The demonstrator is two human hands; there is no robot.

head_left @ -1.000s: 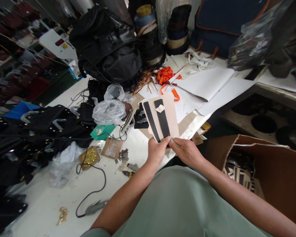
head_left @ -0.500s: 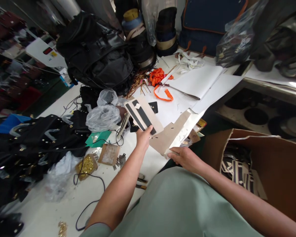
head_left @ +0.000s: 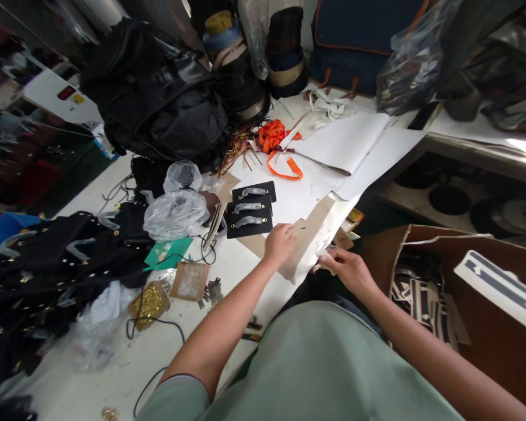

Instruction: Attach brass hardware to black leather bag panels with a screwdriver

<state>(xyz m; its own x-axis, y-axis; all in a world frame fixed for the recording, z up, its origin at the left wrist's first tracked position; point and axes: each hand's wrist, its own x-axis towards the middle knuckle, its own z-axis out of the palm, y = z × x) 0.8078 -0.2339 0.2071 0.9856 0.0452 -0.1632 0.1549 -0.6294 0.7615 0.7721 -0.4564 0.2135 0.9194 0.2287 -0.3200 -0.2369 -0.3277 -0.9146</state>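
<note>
My left hand (head_left: 281, 244) is over the beige cardboard sheet (head_left: 309, 234) near the table's front edge, fingers apart and slightly blurred, holding nothing. At the table edge my right hand (head_left: 349, 268) is closed, thumb against fingers, on a small pale piece that I cannot make out. Beyond the left hand lie several black panels (head_left: 251, 207) with plastic-wrapped handles and gold fittings. A pale card with dark stripes (head_left: 502, 289) is in mid-air over the cardboard box (head_left: 403, 248), apart from both hands.
Inside the box are more striped cards (head_left: 423, 304). Scissors (head_left: 319, 162), orange ribbon (head_left: 274, 137) and white paper (head_left: 346, 140) lie farther back. To the left are plastic bags (head_left: 175, 213), gold hardware (head_left: 148, 304), a black cord (head_left: 179, 327) and black bag pieces (head_left: 70, 251).
The striped card has left my left hand and is now over the box at right. My left hand has moved right to the cardboard, uncovering the black panels. My right hand has shifted slightly right.
</note>
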